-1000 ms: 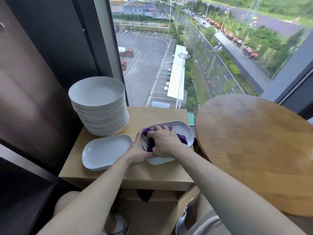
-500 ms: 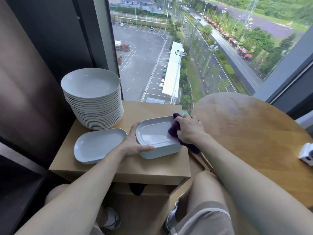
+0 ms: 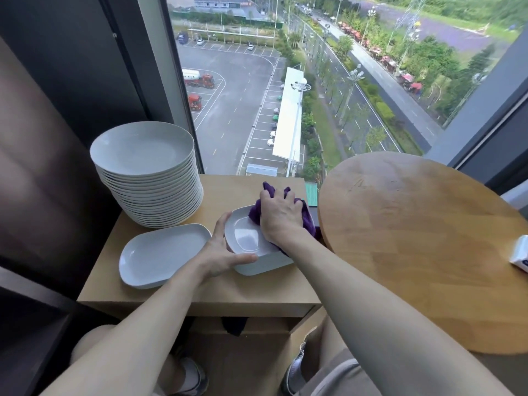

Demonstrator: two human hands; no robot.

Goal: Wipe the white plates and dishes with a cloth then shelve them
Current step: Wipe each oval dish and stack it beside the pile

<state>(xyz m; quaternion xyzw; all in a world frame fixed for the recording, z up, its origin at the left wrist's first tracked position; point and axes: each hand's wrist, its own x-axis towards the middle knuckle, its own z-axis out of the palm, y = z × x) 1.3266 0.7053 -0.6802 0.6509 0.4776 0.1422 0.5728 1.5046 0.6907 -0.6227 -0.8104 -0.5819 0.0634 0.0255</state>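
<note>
centre of frame: deep white dish (image 3: 245, 238) on small wooden worktop (image 3: 257, 292), toward its right edge. left hand (image 3: 221, 252) gripping dish's left end, thumb laid along near rim, fingers (image 3: 225, 220) hooked round far-left corner. right hand (image 3: 281, 218) bunched on purple cloth (image 3: 310, 224), fingers closed round it, pressing it into right half of dish. cloth ends poking out above knuckles & spilling over dish's right rim.

just left of dish: flat rectangular white plate (image 3: 163, 255) w/ rounded corners, lying flat on same worktop, beside left wrist. behind it, upper left of worktop: tall stack of round white plates (image 3: 148, 172), apart from dish, close to rect. plate's far edge.

right side of frame: round wooden worktop (image 3: 428, 252), edge just beside dish & cloth. at far right edge, white box (image 3: 520, 257) cut off by frame, dark blue mark on it, too cropped & small to read.

top of frame: window (image 3: 257, 81) looking down on car park w/ red lorries, road & trees. bottom of frame: bare knees & shoes below small worktop.
</note>
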